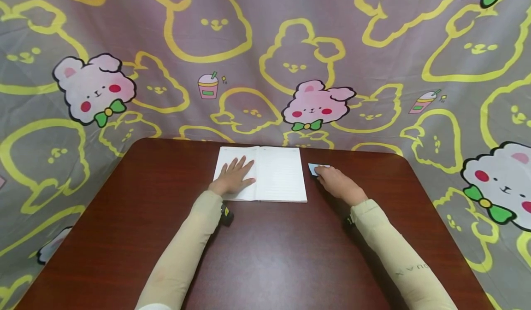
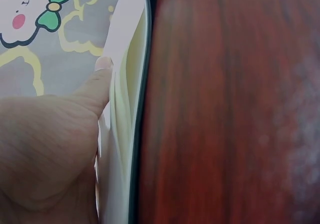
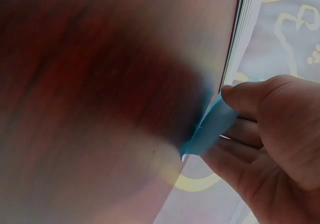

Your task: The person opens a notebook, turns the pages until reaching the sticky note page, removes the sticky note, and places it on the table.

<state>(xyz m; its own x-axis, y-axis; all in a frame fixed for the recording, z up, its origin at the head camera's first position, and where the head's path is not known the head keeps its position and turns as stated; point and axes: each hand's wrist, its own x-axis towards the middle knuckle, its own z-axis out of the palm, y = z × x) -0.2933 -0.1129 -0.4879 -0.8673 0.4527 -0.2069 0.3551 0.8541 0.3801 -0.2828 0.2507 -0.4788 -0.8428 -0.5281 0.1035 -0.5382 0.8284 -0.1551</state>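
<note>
An open notebook (image 1: 282, 174) with white lined pages lies at the far side of the table. My left hand (image 1: 234, 176) rests on its left page with the fingers spread. The left wrist view shows that hand's thumb (image 2: 100, 86) at the lower side of the notebook (image 2: 122, 98), where the pages stand slightly apart. Just right of the notebook, my right hand (image 1: 342, 185) pinches a small light-blue card (image 1: 314, 168). Up close in the right wrist view, the blue card (image 3: 212, 129) sits between thumb and fingers, close above the tabletop. Part of it is hidden behind the fingers.
The dark red-brown wooden table (image 1: 278, 254) has rounded far corners. A grey curtain (image 1: 249, 75) printed with yellow outlines and pink rabbits hangs behind it and along both sides. Dark wrist cameras are worn under both cuffs.
</note>
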